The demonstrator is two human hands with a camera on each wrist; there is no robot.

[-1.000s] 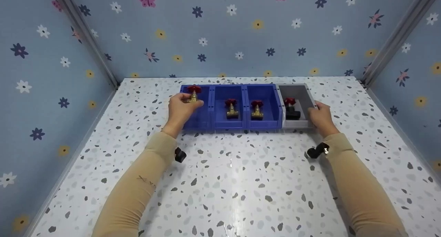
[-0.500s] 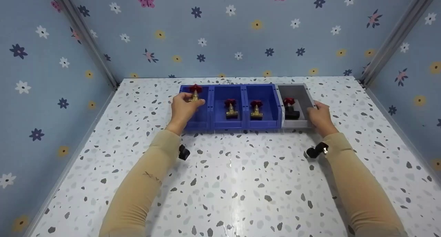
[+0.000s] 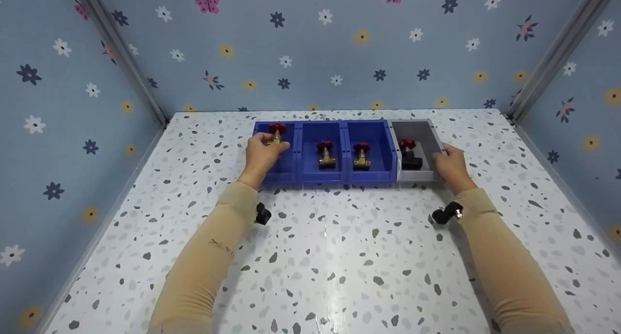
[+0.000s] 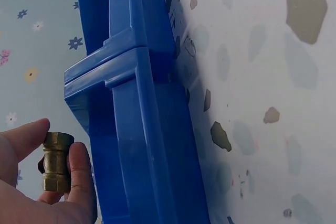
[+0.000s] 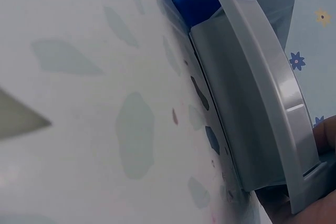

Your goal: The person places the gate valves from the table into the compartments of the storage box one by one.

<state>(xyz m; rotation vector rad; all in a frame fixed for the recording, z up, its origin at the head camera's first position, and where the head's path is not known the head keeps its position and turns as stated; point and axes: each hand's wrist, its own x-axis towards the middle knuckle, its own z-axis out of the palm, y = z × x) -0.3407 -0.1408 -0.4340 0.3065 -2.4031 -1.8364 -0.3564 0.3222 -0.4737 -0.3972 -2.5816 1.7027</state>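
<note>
My left hand [image 3: 262,157] pinches a brass valve [image 3: 277,135] with a red handwheel over the leftmost blue bin [image 3: 281,176]. In the left wrist view the valve's brass body [image 4: 56,162] sits between thumb and fingers, beside the bin's front. My right hand [image 3: 452,166] grips the right side wall of the grey bin [image 3: 422,175] at the row's right end. Inside that bin lies a valve with a black body [image 3: 412,162] and a red handwheel. The right wrist view shows fingers at the corner of the grey bin [image 5: 236,98].
Between them, the second blue bin [image 3: 321,176] and third blue bin [image 3: 371,175] each hold a red-handled brass valve [image 3: 326,160]. The bins stand in one row on a speckled white table [image 3: 339,256]. Flower-patterned walls [image 3: 320,47] enclose the table at the back and sides.
My left hand has shifted slightly right with the brass valve, staying over the leftmost bin. The right hand and the row of bins have kept their places.
</note>
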